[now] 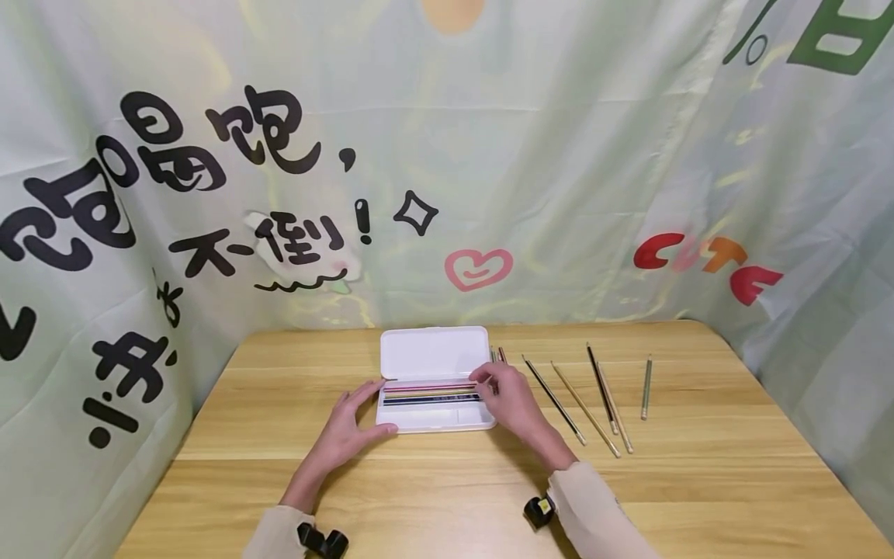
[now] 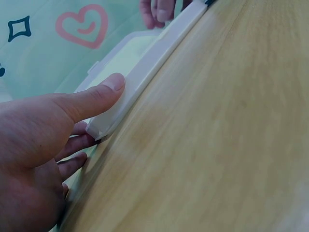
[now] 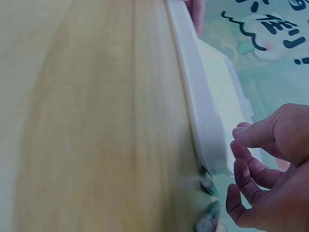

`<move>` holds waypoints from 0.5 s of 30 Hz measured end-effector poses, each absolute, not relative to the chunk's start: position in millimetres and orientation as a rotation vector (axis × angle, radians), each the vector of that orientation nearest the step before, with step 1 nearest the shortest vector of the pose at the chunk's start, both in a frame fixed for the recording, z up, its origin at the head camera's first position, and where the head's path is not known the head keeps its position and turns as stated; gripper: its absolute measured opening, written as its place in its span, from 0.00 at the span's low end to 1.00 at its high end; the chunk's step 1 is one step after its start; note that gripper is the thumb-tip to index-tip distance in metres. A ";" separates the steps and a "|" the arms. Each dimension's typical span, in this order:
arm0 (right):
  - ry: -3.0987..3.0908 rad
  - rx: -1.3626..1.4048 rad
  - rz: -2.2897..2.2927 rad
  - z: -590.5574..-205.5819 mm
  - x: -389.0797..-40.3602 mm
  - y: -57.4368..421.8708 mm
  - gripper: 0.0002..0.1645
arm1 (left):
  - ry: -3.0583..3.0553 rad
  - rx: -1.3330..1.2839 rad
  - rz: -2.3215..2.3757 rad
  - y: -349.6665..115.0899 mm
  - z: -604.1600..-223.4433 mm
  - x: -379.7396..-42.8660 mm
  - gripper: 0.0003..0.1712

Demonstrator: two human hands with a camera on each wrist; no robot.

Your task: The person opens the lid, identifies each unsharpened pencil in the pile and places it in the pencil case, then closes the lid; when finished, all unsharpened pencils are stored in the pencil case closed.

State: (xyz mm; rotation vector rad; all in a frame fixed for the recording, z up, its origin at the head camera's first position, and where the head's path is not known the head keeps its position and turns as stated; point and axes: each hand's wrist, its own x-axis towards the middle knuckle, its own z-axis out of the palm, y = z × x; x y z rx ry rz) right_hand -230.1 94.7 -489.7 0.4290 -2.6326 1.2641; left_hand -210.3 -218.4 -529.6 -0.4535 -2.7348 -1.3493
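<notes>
A white pencil case (image 1: 419, 419) lies on the table with its lid (image 1: 434, 353) raised. Several pencils (image 1: 429, 394), pink, yellow and dark, lie lengthwise inside it. My left hand (image 1: 342, 431) holds the case's left end, thumb along the front edge and fingers around the side, as the left wrist view shows. Above the pencils' right ends hovers my right hand (image 1: 513, 400). In the right wrist view its fingers (image 3: 248, 176) are bent loosely, thumb and index tips close together, and no pencil shows between them.
Right of the case lie a black pencil (image 1: 555, 400), a tan pencil (image 1: 585, 407), a second black and tan pair (image 1: 606, 396) and a short grey-green pencil (image 1: 646, 388). More pencil ends (image 1: 500, 355) show behind my right hand. A printed curtain (image 1: 559, 194) hangs behind the table.
</notes>
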 end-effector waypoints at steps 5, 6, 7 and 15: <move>-2.572 0.396 1.297 -483.0 -224.4 110.2 0.09 | -2.732 -0.448 -1.350 -217.3 -528.3 -210.5 0.49; -2.562 0.390 1.305 -481.6 -223.2 113.5 0.09 | -2.735 -0.445 -1.356 -217.1 -527.9 -210.6 0.49; -2.551 0.386 1.308 -480.5 -222.1 116.9 0.10 | -2.738 -0.442 -1.360 -216.8 -527.6 -210.5 0.49; -2.586 0.338 1.268 -480.5 -214.4 142.1 0.12 | -2.745 -0.445 -1.375 -217.4 -527.2 -210.3 0.49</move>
